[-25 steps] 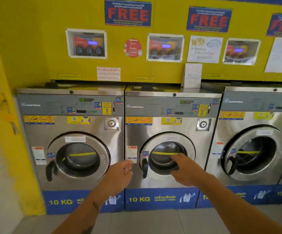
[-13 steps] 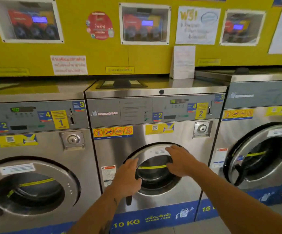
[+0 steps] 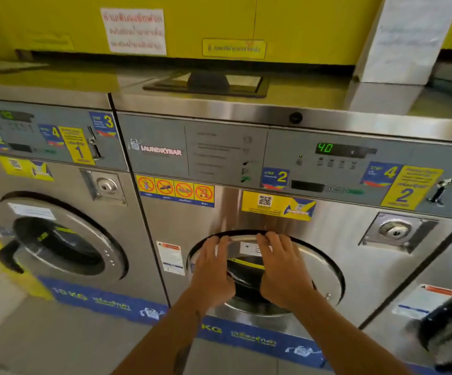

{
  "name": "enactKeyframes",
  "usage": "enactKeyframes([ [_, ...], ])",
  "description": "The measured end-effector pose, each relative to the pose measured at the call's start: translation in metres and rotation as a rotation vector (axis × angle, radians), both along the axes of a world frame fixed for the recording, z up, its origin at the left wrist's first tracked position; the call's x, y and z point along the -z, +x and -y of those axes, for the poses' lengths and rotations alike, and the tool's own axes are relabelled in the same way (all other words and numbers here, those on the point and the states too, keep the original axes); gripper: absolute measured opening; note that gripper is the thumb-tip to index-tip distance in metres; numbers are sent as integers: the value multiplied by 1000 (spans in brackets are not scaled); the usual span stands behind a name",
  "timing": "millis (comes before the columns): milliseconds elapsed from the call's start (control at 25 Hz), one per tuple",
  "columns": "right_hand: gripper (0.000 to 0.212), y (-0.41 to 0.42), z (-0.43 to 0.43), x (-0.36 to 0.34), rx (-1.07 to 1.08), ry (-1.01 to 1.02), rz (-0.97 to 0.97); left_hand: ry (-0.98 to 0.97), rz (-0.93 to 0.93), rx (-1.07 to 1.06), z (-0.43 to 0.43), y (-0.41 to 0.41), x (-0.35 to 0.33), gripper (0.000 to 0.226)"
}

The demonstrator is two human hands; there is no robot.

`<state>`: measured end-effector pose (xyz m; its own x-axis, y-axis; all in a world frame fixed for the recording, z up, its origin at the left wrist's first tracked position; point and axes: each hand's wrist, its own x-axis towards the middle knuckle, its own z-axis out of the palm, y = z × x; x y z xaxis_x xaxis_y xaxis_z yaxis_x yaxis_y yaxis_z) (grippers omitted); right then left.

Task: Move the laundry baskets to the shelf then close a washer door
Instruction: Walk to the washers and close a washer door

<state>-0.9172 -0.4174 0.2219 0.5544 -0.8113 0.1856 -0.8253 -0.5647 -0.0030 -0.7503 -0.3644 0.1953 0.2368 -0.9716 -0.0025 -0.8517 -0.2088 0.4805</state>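
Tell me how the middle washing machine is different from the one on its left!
The left hand and right hand rest on the middle silver washer's round steel door; nobody touches the left silver washer's door. The middle yellow sticker says 2, the left yellow sticker says 1. Both are shiny steel with round glass doors.

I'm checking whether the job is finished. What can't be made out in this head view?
Head view only:
Latch: the left hand and right hand cover the middle of the washer door; latched or not, cannot tell.
Laundry baskets and shelf: outside the frame.
Neighbouring washer: cut off by the right edge and blurred.
Panel instructions: too small and blurred to read.
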Motion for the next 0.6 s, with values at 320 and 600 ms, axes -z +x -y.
enactKeyframes([
  [320,102,-5,-21,-1,-9,61,-20,-126,-93,96,-24,17,4,89],
  [600,92,-24,-89,-2,104,141,30,-239,-81,137,-117,-15,15,66],
])
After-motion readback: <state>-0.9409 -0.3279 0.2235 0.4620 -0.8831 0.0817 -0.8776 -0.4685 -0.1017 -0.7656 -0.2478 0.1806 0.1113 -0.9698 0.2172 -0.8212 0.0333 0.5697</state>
